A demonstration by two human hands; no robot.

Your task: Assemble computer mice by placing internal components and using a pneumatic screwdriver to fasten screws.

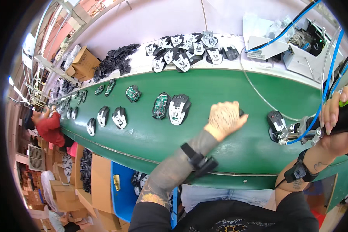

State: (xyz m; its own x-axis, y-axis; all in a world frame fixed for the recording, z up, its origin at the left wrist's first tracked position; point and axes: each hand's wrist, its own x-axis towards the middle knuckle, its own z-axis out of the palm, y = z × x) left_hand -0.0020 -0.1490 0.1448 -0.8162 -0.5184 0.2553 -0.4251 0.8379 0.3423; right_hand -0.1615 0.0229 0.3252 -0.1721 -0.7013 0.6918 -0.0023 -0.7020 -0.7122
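Note:
Over the middle of the green belt, my left hand (pixel 225 119) is closed, knuckles up, round something of which only a dark end (pixel 241 112) shows. To its left lie a white-and-black computer mouse shell (pixel 179 109) and a mouse base with a green circuit board (pixel 161 106). At the right, my right hand (pixel 332 112) grips a black and lime-green powered screwdriver (pixel 342 118). The tool's metal front end (pixel 292 134) points left, against or just beside a dark grey-and-white mouse (pixel 276 123); whether they touch I cannot tell.
Further left on the belt (pixel 220 154) are more mouse shells (pixel 119 117) and boards (pixel 133 93). Mouse parts crowd the white shelf (pixel 143 63) behind. A blue air hose (pixel 328 83) and a clear tube (pixel 255 91) hang at the right. A blue bin (pixel 121 201) stands below; a person in red (pixel 48 127) works far left.

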